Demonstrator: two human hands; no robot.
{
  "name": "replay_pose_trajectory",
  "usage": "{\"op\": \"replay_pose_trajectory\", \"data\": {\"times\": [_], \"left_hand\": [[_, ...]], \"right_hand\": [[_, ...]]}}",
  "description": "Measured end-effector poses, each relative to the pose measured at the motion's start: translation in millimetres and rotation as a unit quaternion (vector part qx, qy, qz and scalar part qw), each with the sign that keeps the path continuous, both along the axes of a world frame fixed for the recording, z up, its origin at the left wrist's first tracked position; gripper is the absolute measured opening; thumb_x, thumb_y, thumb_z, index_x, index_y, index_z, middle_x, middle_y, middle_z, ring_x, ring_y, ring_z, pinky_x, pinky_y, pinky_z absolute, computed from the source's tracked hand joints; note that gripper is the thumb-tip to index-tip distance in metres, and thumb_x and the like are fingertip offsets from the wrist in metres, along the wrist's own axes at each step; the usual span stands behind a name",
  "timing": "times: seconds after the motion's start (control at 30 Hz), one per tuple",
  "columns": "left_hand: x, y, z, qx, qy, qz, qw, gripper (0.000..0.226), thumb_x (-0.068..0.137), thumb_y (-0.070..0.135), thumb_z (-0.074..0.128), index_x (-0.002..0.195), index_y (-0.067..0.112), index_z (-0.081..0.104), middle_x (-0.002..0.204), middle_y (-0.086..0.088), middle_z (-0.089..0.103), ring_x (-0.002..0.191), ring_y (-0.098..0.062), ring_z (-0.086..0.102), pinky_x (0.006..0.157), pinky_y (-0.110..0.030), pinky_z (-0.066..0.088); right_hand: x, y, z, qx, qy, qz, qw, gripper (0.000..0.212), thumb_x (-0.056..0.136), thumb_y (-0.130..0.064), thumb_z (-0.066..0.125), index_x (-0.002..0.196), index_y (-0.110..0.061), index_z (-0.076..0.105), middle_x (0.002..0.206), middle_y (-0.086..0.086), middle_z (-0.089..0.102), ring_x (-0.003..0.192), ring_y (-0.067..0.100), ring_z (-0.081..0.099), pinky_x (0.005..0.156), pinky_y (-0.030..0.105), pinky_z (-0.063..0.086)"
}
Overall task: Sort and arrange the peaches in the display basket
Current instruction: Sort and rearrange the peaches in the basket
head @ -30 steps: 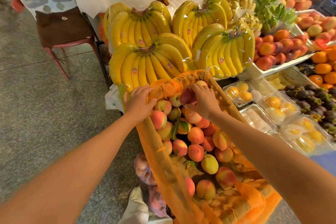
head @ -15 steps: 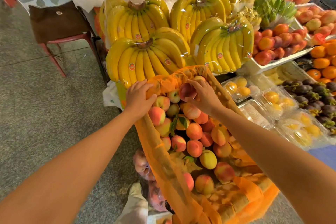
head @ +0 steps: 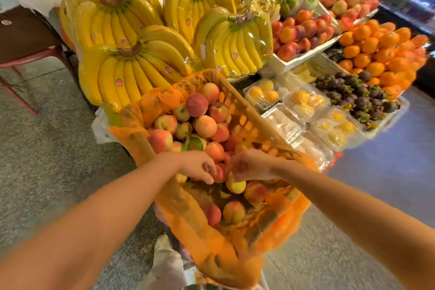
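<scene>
A display basket (head: 250,116) lined with orange mesh holds several red-and-yellow peaches (head: 204,126), heaped at its far end and thinner near me. Both my hands are down in the middle of the basket, close together. My left hand (head: 197,167) curls its fingers against a red peach (head: 219,174) that lies between the two hands. From above, my right hand (head: 250,166) grips a yellow peach (head: 236,186). Three more peaches (head: 233,212) lie loose on the mesh nearer to me. The picture is blurred around the fingers.
Wrapped banana bunches (head: 131,70) stand right behind the basket. Clear boxes of yellow fruit (head: 306,103), mangosteens (head: 357,94) and oranges (head: 381,54) fill the stall to the right. A red chair (head: 28,54) stands on the grey floor at left.
Both hands have come back from the far rim of the basket to its middle. The right hand left the red peach at the top of the pile and now holds a yellow one.
</scene>
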State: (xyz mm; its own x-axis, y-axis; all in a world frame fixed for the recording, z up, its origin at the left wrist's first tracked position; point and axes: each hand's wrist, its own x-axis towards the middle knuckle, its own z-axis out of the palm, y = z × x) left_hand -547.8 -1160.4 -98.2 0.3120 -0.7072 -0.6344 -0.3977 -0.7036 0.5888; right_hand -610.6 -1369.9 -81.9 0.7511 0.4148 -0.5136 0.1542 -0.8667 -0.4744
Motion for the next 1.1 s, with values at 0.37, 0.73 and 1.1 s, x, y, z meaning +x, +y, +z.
{"op": "replay_pose_trajectory", "data": {"times": [0.37,0.73,1.1], "left_hand": [[-35,-41,-59,0.233,0.132,-0.141,0.953,0.073,0.091,0.040,0.062,0.151,0.023,0.025,0.151,0.000,0.034,0.122,-0.027,0.053,0.096,-0.035,0.047],[-36,-58,-91,0.267,0.110,-0.225,0.931,0.070,0.085,0.034,0.070,0.142,0.028,0.030,0.133,-0.003,0.047,0.099,-0.024,0.058,0.075,-0.034,0.050],[-3,-38,-68,0.205,0.171,-0.131,0.955,0.051,0.080,0.037,0.076,0.121,0.037,0.046,0.126,-0.003,0.046,0.104,-0.028,0.058,0.083,-0.037,0.050]], "right_hand": [[-30,4,-90,-0.159,0.284,0.091,0.941,0.066,0.093,-0.042,0.057,0.150,-0.032,0.027,0.143,0.008,0.046,0.118,0.031,0.055,0.099,0.044,0.049],[-24,17,-105,-0.150,0.316,0.109,0.931,0.064,0.093,-0.038,0.061,0.144,-0.019,0.029,0.105,0.010,0.056,0.090,0.030,0.059,0.069,0.037,0.050],[-22,14,-101,-0.081,0.339,0.051,0.936,0.065,0.078,-0.037,0.078,0.127,-0.033,0.036,0.115,0.009,0.055,0.099,0.034,0.064,0.080,0.045,0.056]]}}
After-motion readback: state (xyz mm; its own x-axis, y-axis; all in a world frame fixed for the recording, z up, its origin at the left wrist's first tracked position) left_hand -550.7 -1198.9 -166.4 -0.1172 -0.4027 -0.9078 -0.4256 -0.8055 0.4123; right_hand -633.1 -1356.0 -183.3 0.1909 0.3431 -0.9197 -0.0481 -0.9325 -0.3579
